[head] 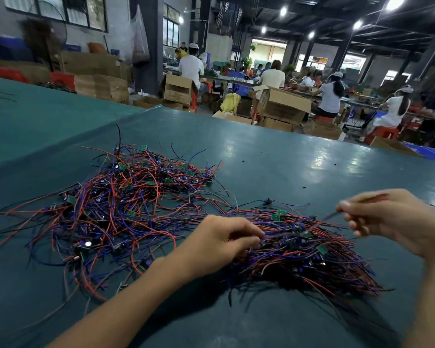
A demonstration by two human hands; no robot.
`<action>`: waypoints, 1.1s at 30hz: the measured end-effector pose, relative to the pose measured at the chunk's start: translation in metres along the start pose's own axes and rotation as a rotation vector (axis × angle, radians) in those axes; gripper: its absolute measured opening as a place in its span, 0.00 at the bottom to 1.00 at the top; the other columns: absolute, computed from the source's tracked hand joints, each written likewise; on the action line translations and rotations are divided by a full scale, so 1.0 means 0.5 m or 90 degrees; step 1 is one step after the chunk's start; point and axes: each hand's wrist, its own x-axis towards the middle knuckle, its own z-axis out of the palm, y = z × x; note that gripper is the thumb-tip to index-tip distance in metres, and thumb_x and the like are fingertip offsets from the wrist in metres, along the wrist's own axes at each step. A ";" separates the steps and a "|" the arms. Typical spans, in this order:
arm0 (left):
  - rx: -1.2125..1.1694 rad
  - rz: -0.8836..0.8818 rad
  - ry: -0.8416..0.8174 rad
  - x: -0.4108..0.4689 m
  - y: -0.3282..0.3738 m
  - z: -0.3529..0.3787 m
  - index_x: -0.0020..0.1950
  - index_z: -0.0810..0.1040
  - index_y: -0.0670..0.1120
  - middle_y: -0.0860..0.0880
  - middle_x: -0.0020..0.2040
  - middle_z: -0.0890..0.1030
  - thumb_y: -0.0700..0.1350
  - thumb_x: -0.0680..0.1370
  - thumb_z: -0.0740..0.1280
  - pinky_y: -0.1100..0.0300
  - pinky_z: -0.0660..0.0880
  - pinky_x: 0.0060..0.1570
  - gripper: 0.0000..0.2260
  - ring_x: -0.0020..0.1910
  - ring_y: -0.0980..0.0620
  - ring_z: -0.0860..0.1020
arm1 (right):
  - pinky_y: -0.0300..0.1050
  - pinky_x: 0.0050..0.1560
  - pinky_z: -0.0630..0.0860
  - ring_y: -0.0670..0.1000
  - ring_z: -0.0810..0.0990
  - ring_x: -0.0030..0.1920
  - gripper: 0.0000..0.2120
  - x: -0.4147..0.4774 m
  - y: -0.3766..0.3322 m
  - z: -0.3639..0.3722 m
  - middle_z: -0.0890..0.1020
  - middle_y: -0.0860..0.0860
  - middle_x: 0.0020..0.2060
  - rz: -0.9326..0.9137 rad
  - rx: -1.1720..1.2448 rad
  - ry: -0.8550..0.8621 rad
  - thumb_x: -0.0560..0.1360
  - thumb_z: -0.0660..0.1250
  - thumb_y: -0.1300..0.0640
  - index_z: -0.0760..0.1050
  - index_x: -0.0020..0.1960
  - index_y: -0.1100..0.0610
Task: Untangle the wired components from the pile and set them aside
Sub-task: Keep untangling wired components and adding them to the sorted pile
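Surrounding room: a big workshop hall with dark roof beams, bright ceiling lamps [394, 2] and windows [60, 11] along the left wall.
Workers [330, 96]: several in pale tops, seated at far benches with their backs turned.
Floor clutter: open cardboard boxes [281, 104] and red stools [384, 133] stand between those benches and the near desk.
Desk [274, 156]: a dark teal, glossy covering that mirrors the lamps on its far right part; a second teal surface [35, 109] meets it at an angle on the left.
Pile [126, 197]: a loose tangle of red, blue and black wires with small parts, spread over the desk's left and centre.
Bundle [312, 249]: wires lying roughly parallel, just right of the pile and joined to it by a few strands, ends fanning toward the near right.
Left hand [221, 237]: low at the bundle's left edge, fingers [255, 238] curled down and clamped on its wires.
Right hand [392, 217]: raised above the bundle's right side, blurred.
Right fingers [344, 205]: together, pinching a wire strand [329, 217] that runs down toward the bundle.
Green boards [275, 216]: tiny circuit boards on the bundle's far edge, more scattered through the pile.
Specks [242, 161]: a few black bits on bare desk beyond the pile.
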 end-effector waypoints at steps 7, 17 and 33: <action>0.323 0.071 -0.003 0.009 0.015 -0.062 0.65 0.81 0.53 0.54 0.58 0.82 0.53 0.82 0.66 0.52 0.71 0.64 0.13 0.60 0.55 0.76 | 0.49 0.35 0.81 0.58 0.79 0.34 0.14 0.051 0.058 -0.001 0.80 0.61 0.42 0.164 -0.149 0.135 0.76 0.74 0.59 0.76 0.56 0.67; 0.581 -0.387 -0.370 -0.030 -0.004 -0.285 0.53 0.82 0.55 0.58 0.46 0.81 0.50 0.73 0.77 0.64 0.75 0.46 0.11 0.45 0.61 0.78 | 0.59 0.57 0.80 0.57 0.83 0.50 0.10 0.046 0.013 0.025 0.83 0.55 0.48 0.007 -0.180 0.201 0.78 0.71 0.49 0.79 0.54 0.54; 0.722 -0.491 -0.063 0.038 -0.098 -0.271 0.71 0.70 0.42 0.37 0.70 0.69 0.51 0.83 0.63 0.41 0.68 0.68 0.20 0.70 0.36 0.65 | 0.52 0.50 0.82 0.52 0.85 0.46 0.06 0.068 -0.019 0.102 0.86 0.50 0.45 -0.104 -0.197 0.134 0.79 0.70 0.47 0.81 0.46 0.48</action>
